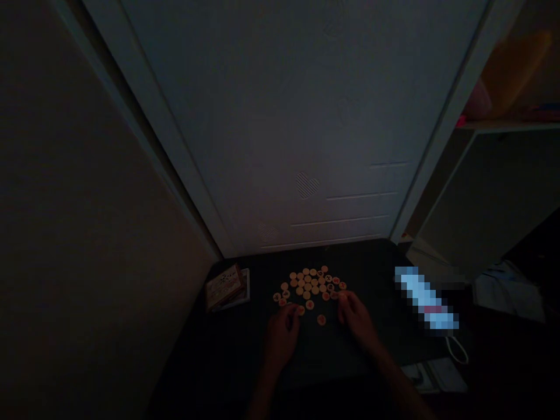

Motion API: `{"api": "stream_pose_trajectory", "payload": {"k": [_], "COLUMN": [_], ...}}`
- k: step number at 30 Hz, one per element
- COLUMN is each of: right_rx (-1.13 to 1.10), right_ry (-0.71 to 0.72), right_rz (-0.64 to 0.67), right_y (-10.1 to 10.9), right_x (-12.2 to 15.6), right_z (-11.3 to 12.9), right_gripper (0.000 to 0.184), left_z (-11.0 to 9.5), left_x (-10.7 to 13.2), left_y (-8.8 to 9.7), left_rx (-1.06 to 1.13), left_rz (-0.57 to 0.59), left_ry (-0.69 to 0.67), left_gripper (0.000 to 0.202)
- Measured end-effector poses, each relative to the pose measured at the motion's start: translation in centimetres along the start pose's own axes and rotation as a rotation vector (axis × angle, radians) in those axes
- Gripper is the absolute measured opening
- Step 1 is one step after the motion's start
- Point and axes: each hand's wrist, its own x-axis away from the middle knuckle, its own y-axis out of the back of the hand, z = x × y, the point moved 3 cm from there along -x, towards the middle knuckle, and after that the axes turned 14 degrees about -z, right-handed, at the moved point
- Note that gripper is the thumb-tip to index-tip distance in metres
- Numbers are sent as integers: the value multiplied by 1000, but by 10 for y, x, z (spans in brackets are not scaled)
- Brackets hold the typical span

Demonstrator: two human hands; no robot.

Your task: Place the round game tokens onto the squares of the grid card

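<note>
Many round wooden xiangqi pieces (307, 286) lie in a loose cluster on the dark tabletop (324, 364). Some show red or black characters; others look plain on top. At the cluster's near left edge, my left hand (282, 332) has its fingers closed at a xiangqi piece (301, 311). Across from it, my right hand (355, 315) pinches another piece (342, 296) at the right edge of the cluster. Between the hands, a red-marked piece (321, 319) lies apart, nearer to me. Dim light hides much of the fingers.
Left of the pieces, a brown box (225, 286) rests on a pale flat case (242, 291). A bright pixelated object (426, 300) lies on the right, with a white cord loop (458, 350) near it. A white panel with embossed hearts (301, 134) rises behind the table.
</note>
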Motion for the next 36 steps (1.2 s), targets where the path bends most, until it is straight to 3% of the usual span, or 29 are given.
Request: {"api": "stream_pose_trajectory", "payload": {"k": [8, 14, 20, 24, 30, 36], "right_rx": [4, -42, 286, 372, 382, 431], "right_ry": [11, 24, 291, 444, 566, 569], "right_rz": [99, 97, 118, 109, 115, 123], "right_y": [-4, -6, 2, 6, 3, 3], "right_x": [-1, -4, -5, -4, -3, -5], "right_z": [0, -8, 3, 1, -2, -2], "right_gripper": [52, 59, 46, 39, 30, 30], "left_z": [4, 4, 5, 4, 3, 2], "left_x": [0, 0, 1, 0, -2, -3], "left_y": [-3, -2, -2, -2, 0, 1], "left_rx": [15, -7, 12, 21, 59, 66], "left_rz": [-9, 11, -16, -20, -47, -60], "left_ry": [-17, -21, -31, -25, 8, 0], "left_gripper": [25, 25, 24, 24, 28, 28]}}
